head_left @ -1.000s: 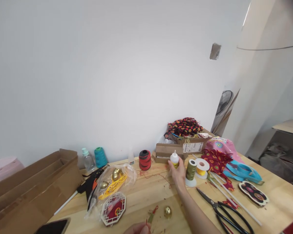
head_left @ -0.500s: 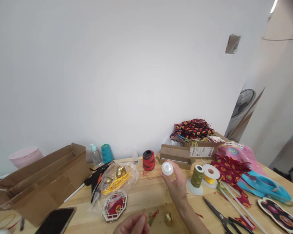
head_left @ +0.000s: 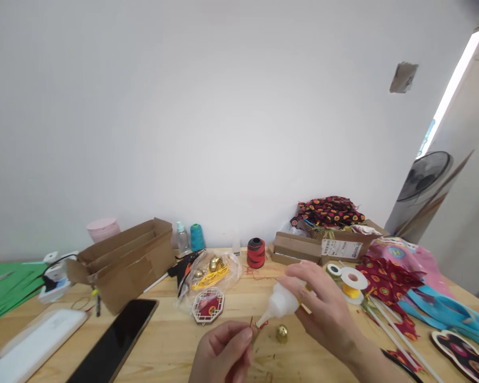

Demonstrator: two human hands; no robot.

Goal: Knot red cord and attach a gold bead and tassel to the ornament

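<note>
My right hand grips a small white glue bottle, tipped so its nozzle points down and left. The nozzle tip meets a small piece with red thread pinched in my left hand near the bottom edge. A little gold bell lies on the wooden table just right of the nozzle. An octagonal red-and-white ornament rests to the left of my hands.
A black phone and a white case lie at the left. A brown carton, thread spools, a bag of bells, ribbon reels, patterned cloth and white rods crowd the back and right.
My right hand brought the glue bottle from the far side of the table toward me and tipped its nozzle onto the piece in my left hand. The view swung left and lower.
</note>
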